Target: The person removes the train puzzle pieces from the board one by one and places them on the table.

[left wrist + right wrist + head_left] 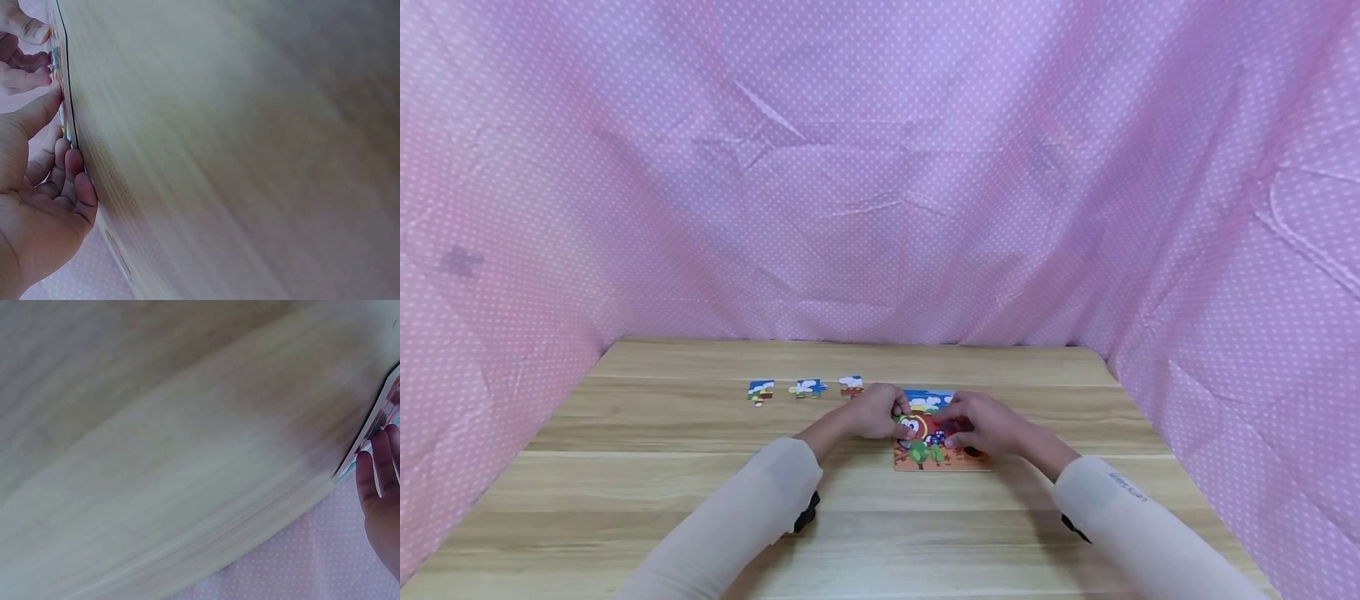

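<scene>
- Two hands meet over a picture puzzle [942,463] lying flat on the counter [865,533], nearer the far edge and a little right of midway between the side edges.
- Left hand [877,410]: thumb and fingertips sit a little apart at the puzzle's left side; I cannot tell whether its grip has a piece pinched.
- Right hand [988,421]: thumb and forefinger stand apart on the puzzle's right part; whether a piece sits in this grip is likewise hidden.
- Three loose pieces lie in a row toward the far edge, left of the puzzle: left piece [761,388], middle piece [808,387] and right piece [852,382], the last just beside the left hand.
- Pieces look thin, light and stiff, probably card; their narrow tabs could bend or tear.
- Best held by opposite straight edges, away from the tabs; flat fingertips suit pressing.
</scene>
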Demonstrator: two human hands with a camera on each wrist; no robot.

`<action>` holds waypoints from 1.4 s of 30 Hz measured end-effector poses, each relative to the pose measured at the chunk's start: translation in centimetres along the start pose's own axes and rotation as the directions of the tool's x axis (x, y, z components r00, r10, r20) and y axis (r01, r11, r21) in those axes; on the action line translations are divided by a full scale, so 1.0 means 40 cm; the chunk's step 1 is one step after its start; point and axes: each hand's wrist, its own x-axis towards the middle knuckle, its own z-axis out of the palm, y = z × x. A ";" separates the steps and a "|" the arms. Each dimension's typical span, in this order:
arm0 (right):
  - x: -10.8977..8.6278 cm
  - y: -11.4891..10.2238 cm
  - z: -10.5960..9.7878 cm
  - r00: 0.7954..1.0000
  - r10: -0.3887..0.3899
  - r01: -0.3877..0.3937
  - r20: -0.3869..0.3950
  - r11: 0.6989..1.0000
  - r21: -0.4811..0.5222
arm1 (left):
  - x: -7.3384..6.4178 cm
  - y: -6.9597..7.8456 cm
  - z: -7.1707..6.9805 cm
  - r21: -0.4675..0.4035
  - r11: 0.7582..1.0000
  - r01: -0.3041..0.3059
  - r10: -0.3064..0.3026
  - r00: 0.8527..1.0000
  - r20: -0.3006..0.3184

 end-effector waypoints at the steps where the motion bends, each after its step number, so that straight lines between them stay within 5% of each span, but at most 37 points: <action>1: -0.001 -0.001 0.000 1.000 -0.004 0.004 -0.001 1.000 -0.004 | 0.001 0.000 0.000 0.000 1.000 -0.001 0.001 1.000 0.000; 25: -0.013 0.004 0.010 1.000 0.016 -0.016 -0.011 0.999 0.038 | -0.004 0.000 0.005 0.017 0.998 -0.055 0.056 0.997 -0.051; 42: -0.023 0.004 0.017 0.999 -0.041 0.040 -0.013 0.999 -0.034 | -0.023 0.005 -0.009 -0.117 0.989 -0.090 0.082 0.994 -0.068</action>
